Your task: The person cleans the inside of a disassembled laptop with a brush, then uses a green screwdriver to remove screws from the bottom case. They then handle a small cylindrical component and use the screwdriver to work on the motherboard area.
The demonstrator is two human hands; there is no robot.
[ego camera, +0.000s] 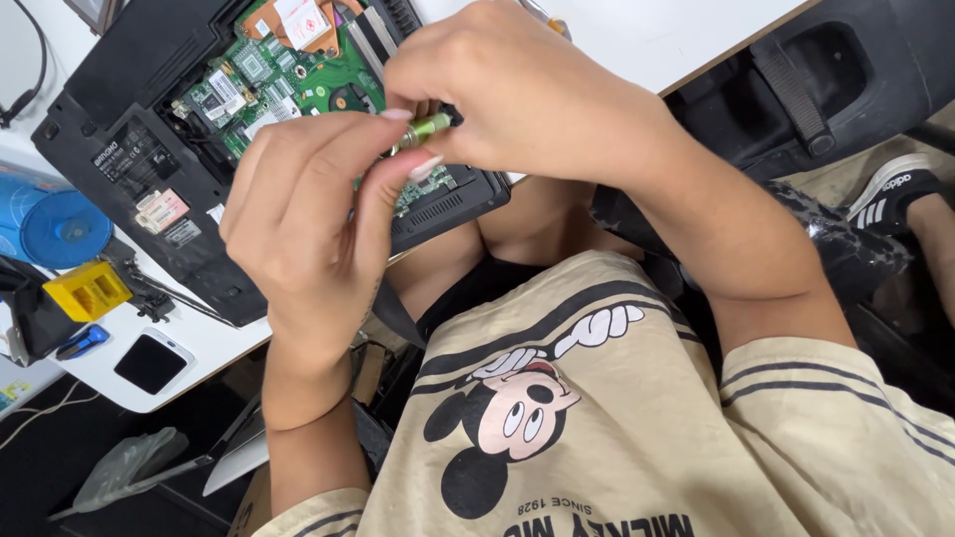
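Left hand: your left hand (298, 214) is sitting left of centre in the frame, back of the hand toward the camera, its fingertips (423, 167) pinching one end of a small green-and-metal cylindrical part (426, 126)
Right hand: your right hand (527, 94) is coming in from the upper middle of the frame, curled over and gripping the other end of the same part, so both hands are closing on it together
Small part: it is being held in the air between the two sets of fingers, near the centre top of the frame, above the lower edge of the opened laptop; most of its length is hidden by your fingers
Opened laptop: a black laptop (149, 119) is lying in the upper left of the frame with its cover off, showing a green circuit board (269, 85) and a copper-coloured piece at the top
Bench: the white bench (647, 30) is carrying the laptop and is running across the top and down the left side of the frame
Left edge: a blue round object (65, 227) is lying at the far left, with a yellow block (88, 290) just below it and a small black-screened device with a white rim (151, 362) further down
Lower frame: you are wearing a beige shirt (637, 438) with dark stripes and a cartoon print, filling the lower right
Right side: a black shoe with white stripes (895, 194) is showing at the right edge
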